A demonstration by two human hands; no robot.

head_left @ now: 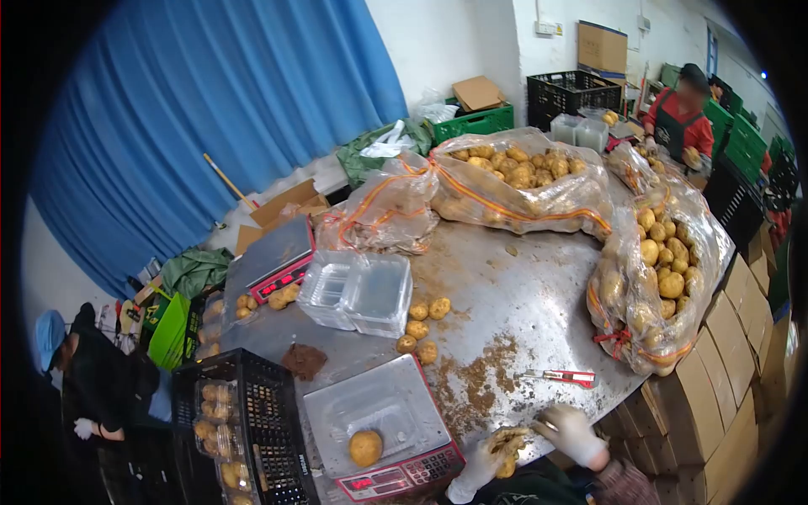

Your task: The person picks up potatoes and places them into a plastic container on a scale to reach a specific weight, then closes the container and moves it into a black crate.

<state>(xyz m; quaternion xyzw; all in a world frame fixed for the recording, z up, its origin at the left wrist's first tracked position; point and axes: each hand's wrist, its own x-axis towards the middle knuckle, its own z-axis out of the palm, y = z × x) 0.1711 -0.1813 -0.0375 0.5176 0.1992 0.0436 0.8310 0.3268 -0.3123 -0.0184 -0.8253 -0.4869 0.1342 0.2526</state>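
My left hand (486, 465), in a dirty whitish glove, is closed around a potato (507, 465) at the table's front edge. Just to its right, my right hand (571, 433), also gloved, has its fingers loosely bent and apart, with nothing visible in them. A red-and-grey digital scale (400, 471) stands left of my hands. On it sits a clear plastic container (404, 412) with one potato (365, 449) inside. A red utility knife (568, 377) lies on the table beyond my right hand. Several loose potatoes (427, 352) rest behind the scale.
Stacked clear containers (358, 290) stand beside a second scale (286, 273). Large plastic bags of potatoes (522, 198) line the back and right (665, 261). A black crate (282, 429) holds packed potatoes. Cardboard boxes (686, 400) stand at right. Co-workers are at left (109, 387) and far right (682, 126).
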